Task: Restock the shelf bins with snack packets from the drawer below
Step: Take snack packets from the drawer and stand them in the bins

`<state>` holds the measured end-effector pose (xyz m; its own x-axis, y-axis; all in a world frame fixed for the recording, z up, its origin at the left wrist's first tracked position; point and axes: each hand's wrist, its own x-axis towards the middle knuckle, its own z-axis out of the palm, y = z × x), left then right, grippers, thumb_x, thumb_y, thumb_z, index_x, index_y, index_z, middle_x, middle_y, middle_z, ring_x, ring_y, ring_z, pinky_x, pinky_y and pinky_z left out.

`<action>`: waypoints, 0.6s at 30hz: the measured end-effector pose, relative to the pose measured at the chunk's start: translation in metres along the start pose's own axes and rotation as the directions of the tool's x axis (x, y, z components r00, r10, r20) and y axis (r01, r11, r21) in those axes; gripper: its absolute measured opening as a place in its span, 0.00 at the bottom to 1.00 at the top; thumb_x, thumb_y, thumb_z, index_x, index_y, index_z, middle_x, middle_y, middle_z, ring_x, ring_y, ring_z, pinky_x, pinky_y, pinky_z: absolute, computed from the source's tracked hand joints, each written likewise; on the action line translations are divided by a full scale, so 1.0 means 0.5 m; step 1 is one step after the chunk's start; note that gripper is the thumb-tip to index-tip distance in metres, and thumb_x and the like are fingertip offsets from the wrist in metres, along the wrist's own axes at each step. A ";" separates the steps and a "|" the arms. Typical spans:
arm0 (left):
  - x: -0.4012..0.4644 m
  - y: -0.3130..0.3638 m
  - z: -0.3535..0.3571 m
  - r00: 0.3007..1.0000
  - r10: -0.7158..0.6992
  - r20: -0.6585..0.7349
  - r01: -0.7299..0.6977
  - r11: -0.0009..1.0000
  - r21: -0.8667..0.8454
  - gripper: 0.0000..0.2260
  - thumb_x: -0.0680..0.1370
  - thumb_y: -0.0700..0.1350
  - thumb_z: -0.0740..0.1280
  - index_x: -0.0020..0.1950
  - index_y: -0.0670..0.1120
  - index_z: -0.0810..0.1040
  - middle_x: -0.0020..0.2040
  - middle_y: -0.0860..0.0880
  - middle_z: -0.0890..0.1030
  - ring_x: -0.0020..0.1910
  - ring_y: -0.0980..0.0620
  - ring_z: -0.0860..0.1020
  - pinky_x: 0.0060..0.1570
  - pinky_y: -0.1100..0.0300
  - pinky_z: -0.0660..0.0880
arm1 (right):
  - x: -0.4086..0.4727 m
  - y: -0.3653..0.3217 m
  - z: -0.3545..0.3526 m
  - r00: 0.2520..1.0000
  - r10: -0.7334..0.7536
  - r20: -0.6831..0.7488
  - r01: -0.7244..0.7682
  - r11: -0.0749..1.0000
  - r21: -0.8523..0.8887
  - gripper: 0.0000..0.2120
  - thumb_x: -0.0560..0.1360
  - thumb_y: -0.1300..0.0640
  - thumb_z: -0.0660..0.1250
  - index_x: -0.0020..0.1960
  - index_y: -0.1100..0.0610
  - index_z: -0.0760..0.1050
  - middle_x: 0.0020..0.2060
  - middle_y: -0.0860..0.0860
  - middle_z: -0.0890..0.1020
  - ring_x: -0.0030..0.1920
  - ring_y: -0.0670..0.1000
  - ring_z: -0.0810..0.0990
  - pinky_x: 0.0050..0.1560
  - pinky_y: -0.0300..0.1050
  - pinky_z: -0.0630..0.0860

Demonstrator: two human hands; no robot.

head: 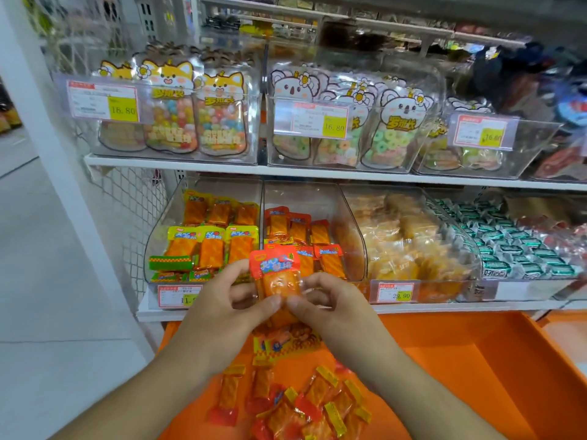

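- Both hands form the grip: the left hand [222,300] and right hand [327,300] pinch one red packet [276,274] at its lower edge, upright, just in front of the bins.
- Its red top matches the second bin [349,236], not the yellow-packet bin [158,236] beside it.
- It probably goes best laid flat, label up, onto the front row.
- More packets [317,404] lie in the orange drawer [476,360] below.

Shop: price tags [333,119] on clear shelf bins [355,122] of packaged snacks.
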<state>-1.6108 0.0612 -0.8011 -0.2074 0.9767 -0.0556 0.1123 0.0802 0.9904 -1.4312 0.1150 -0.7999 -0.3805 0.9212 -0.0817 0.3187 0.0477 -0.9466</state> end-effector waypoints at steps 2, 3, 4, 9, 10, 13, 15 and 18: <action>0.032 0.024 0.015 1.000 0.002 -0.028 -0.002 1.000 0.003 0.20 0.77 0.41 0.76 0.62 0.59 0.77 0.49 0.54 0.88 0.50 0.54 0.87 0.55 0.47 0.82 | 0.029 -0.003 -0.054 0.991 -0.128 -0.045 0.116 0.972 -0.204 0.11 0.80 0.48 0.70 0.62 0.44 0.77 0.50 0.42 0.84 0.53 0.43 0.82 0.52 0.40 0.80; 0.054 0.033 0.025 0.999 0.001 -0.034 0.000 1.000 0.016 0.20 0.77 0.42 0.76 0.63 0.60 0.77 0.49 0.54 0.88 0.50 0.54 0.87 0.53 0.48 0.82 | 0.047 -0.002 -0.088 0.974 -0.208 -0.090 0.164 0.921 -0.354 0.14 0.81 0.50 0.70 0.66 0.45 0.76 0.56 0.40 0.82 0.58 0.43 0.80 0.58 0.40 0.78; 0.079 0.040 0.037 0.999 -0.004 -0.040 0.005 1.000 0.028 0.22 0.76 0.43 0.77 0.65 0.61 0.76 0.49 0.54 0.88 0.49 0.53 0.87 0.52 0.47 0.82 | 0.062 0.001 -0.122 0.953 -0.276 -0.122 0.176 0.837 -0.518 0.19 0.81 0.52 0.69 0.70 0.46 0.73 0.62 0.41 0.79 0.63 0.44 0.76 0.65 0.40 0.74; 0.229 0.043 0.117 0.995 -0.027 -0.097 0.037 0.994 0.103 0.25 0.73 0.44 0.80 0.66 0.58 0.75 0.49 0.50 0.86 0.45 0.54 0.86 0.46 0.58 0.80 | 0.102 0.041 -0.205 0.953 -0.271 -0.132 0.093 0.681 -0.726 0.20 0.79 0.56 0.68 0.69 0.46 0.72 0.62 0.44 0.78 0.66 0.50 0.73 0.68 0.46 0.72; 0.258 0.043 0.135 0.994 -0.031 -0.101 0.041 0.994 0.100 0.22 0.74 0.42 0.79 0.62 0.58 0.76 0.48 0.49 0.86 0.44 0.54 0.85 0.41 0.62 0.78 | 0.102 0.048 -0.208 0.960 -0.255 -0.118 0.093 0.685 -0.722 0.20 0.78 0.56 0.68 0.69 0.44 0.72 0.61 0.42 0.78 0.65 0.48 0.74 0.67 0.46 0.73; 0.352 0.027 0.180 0.988 -0.044 -0.147 0.068 0.984 0.166 0.16 0.74 0.39 0.79 0.48 0.55 0.75 0.46 0.45 0.86 0.43 0.50 0.85 0.39 0.60 0.78 | 0.106 0.066 -0.215 0.959 -0.267 -0.097 0.121 0.693 -0.711 0.20 0.78 0.56 0.67 0.67 0.42 0.72 0.61 0.38 0.77 0.64 0.45 0.74 0.64 0.44 0.75; 0.420 0.003 0.202 0.977 -0.025 -0.210 0.079 0.964 0.252 0.13 0.71 0.43 0.80 0.45 0.51 0.76 0.45 0.43 0.87 0.45 0.44 0.86 0.46 0.51 0.82 | 0.113 0.073 -0.218 0.955 -0.271 -0.119 0.111 0.701 -0.704 0.18 0.78 0.57 0.67 0.66 0.43 0.73 0.60 0.38 0.77 0.64 0.45 0.73 0.64 0.42 0.74; 0.493 -0.025 0.223 0.961 0.059 -0.269 0.071 0.890 0.450 0.22 0.69 0.53 0.81 0.57 0.49 0.79 0.53 0.46 0.86 0.53 0.43 0.84 0.53 0.48 0.82 | 0.117 0.077 -0.216 0.945 -0.286 -0.158 0.090 0.692 -0.716 0.20 0.80 0.55 0.64 0.71 0.44 0.72 0.64 0.38 0.76 0.66 0.45 0.71 0.67 0.38 0.68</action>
<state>-1.5550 0.3233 -0.8412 -0.4541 0.8901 0.0390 0.5223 0.2305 0.8210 -1.3475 0.2127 -0.8077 -0.3136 0.9179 0.2433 0.8078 0.3925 -0.4397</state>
